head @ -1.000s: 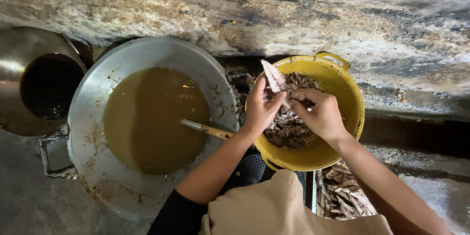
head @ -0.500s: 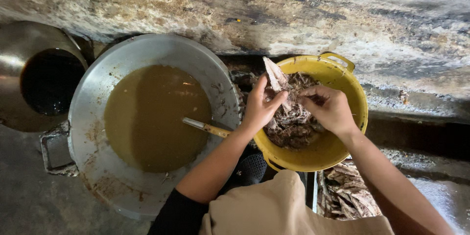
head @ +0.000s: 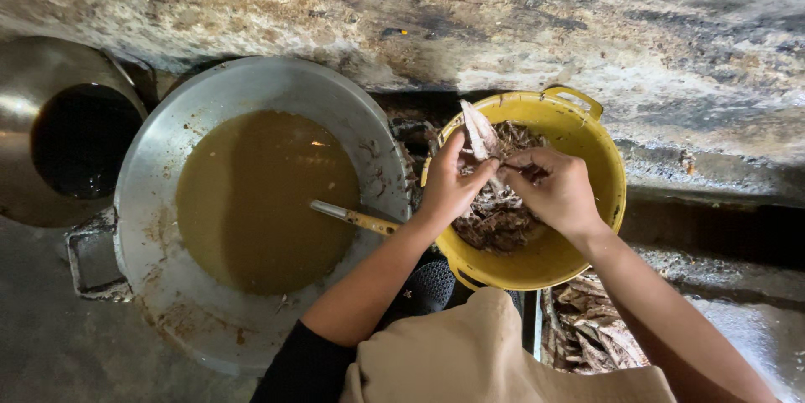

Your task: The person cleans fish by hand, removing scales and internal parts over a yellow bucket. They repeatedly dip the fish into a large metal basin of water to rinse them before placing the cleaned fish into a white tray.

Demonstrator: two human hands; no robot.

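Observation:
My left hand (head: 450, 185) pinches a pale, flat piece of dried fish (head: 479, 130) and holds it upright over the yellow basin (head: 599, 156). My right hand (head: 553, 189) meets it from the right, fingers curled on the lower end of the same piece. Beneath both hands the basin holds a dark heap of dried fish pieces (head: 495, 223). To the left stands a large metal wok (head: 159, 168) full of brown oil (head: 260, 197), with a utensil handle (head: 352, 217) resting in it.
A round dark metal pot (head: 59, 139) stands at far left. A stained concrete wall (head: 402, 9) runs across the back. More dried fish (head: 587, 332) lies in a container near my right forearm. My tan-clothed knee (head: 470, 361) fills the bottom centre.
My right hand drew back toward the basin's right side, then returned to the fish piece held by my left hand. The piece stays upright; the wok and utensil are unmoved.

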